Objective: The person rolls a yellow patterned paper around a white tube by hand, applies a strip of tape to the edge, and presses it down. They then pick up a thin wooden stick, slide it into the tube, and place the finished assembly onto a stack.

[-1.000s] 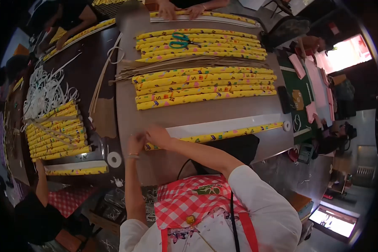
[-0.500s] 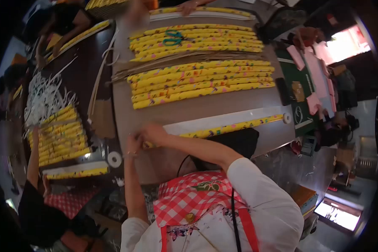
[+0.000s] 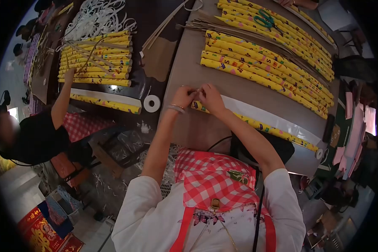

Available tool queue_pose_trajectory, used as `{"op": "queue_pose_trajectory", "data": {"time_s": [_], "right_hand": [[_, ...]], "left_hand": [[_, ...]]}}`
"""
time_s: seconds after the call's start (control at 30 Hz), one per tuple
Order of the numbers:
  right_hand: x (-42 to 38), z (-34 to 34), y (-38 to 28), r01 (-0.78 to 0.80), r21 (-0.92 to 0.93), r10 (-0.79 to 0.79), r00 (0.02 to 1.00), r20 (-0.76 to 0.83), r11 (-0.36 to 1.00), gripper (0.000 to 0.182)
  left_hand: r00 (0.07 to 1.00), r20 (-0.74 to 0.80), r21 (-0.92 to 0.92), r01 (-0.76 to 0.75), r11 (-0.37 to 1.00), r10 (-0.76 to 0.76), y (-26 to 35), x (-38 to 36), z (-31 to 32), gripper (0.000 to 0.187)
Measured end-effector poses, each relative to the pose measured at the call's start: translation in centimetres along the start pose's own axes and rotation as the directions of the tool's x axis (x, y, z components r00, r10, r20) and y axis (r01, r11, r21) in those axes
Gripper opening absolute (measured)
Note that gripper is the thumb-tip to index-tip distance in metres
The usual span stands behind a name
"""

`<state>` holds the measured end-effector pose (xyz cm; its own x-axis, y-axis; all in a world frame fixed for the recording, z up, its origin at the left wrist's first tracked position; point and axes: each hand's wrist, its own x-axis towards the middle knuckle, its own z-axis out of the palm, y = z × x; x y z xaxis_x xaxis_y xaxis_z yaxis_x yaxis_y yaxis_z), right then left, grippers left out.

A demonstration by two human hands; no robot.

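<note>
My left hand [image 3: 183, 97] and my right hand [image 3: 210, 98] meet at the left end of a yellow patterned paper roll [image 3: 277, 132] on the table in front of me. Fingers on both hands are closed in a pinch, close together; what lies between them is too small to make out. A bracelet circles my left wrist. Along the far side of the roll runs a white strip [image 3: 266, 113], probably the inner face of its paper. A small white tape roll [image 3: 319, 153] rests by the far right end.
Beyond lie rows of finished yellow rolls [image 3: 256, 71], brown strips [image 3: 197, 26] and green-handled scissors [image 3: 264, 19]. On the dark table at left are more yellow rolls [image 3: 96, 69], white ribbons [image 3: 94, 21] and a tape roll [image 3: 151, 103]. A co-worker's arm [image 3: 62, 101] reaches there.
My view has swung left, so the tables appear shifted right and tilted. Both my hands stay together at the roll's left end, fingers still pinched.
</note>
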<state>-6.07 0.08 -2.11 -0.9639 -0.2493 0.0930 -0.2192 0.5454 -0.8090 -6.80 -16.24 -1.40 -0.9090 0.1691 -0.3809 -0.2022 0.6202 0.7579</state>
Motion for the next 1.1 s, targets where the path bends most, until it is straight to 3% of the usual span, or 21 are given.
{"op": "queue_pose_trajectory", "data": {"time_s": [0.17, 0.33, 0.4, 0.5, 0.63, 0.83, 0.93, 1.1], "right_hand": [[0.1, -0.3, -0.3, -0.131, 0.080, 0.126, 0.990, 0.065, 0.988, 0.011], [0.2, 0.0, -0.2, -0.113, 0.032, 0.112, 0.993, 0.048, 0.993, 0.012], [0.3, 0.0, -0.4, -0.131, 0.017, 0.130, 0.990, 0.047, 0.991, 0.013], [0.1, 0.0, -0.5, -0.144, 0.018, 0.143, 0.989, 0.043, 0.989, 0.014], [0.2, -0.2, -0.9, -0.128, 0.046, 0.126, 0.991, 0.041, 0.991, 0.013], [0.4, 0.2, -0.7, -0.095, 0.005, 0.095, 0.995, 0.021, 0.995, 0.011], [0.2, 0.4, -0.6, -0.085, 0.003, 0.085, 0.996, 0.010, 0.996, 0.012], [0.0, 0.7, -0.4, -0.084, -0.015, 0.084, 0.996, 0.019, 0.996, 0.012]], "left_hand": [[0.999, -0.036, 0.016, -0.033, 0.999, 0.033, -0.6, 0.2, 0.3, 0.026], [0.998, -0.049, -0.056, -0.029, 0.998, 0.026, -1.0, 0.3, 0.5, 0.027], [0.994, -0.044, 0.026, -0.097, 0.995, 0.099, -1.0, 0.3, 0.4, 0.026], [0.996, -0.052, 0.063, -0.075, 0.995, 0.078, -1.1, 0.5, 0.5, 0.024], [0.996, -0.042, 0.003, -0.079, 0.997, 0.079, -0.7, 0.2, 0.4, 0.024], [0.995, -0.068, 0.075, -0.074, 0.994, 0.079, -0.3, 0.1, 0.3, 0.022], [0.998, -0.043, -0.041, -0.052, 0.998, 0.050, -0.9, 0.3, 0.5, 0.023], [0.994, -0.084, 0.029, -0.072, 0.997, 0.074, -0.7, 0.1, 0.6, 0.025]]}}
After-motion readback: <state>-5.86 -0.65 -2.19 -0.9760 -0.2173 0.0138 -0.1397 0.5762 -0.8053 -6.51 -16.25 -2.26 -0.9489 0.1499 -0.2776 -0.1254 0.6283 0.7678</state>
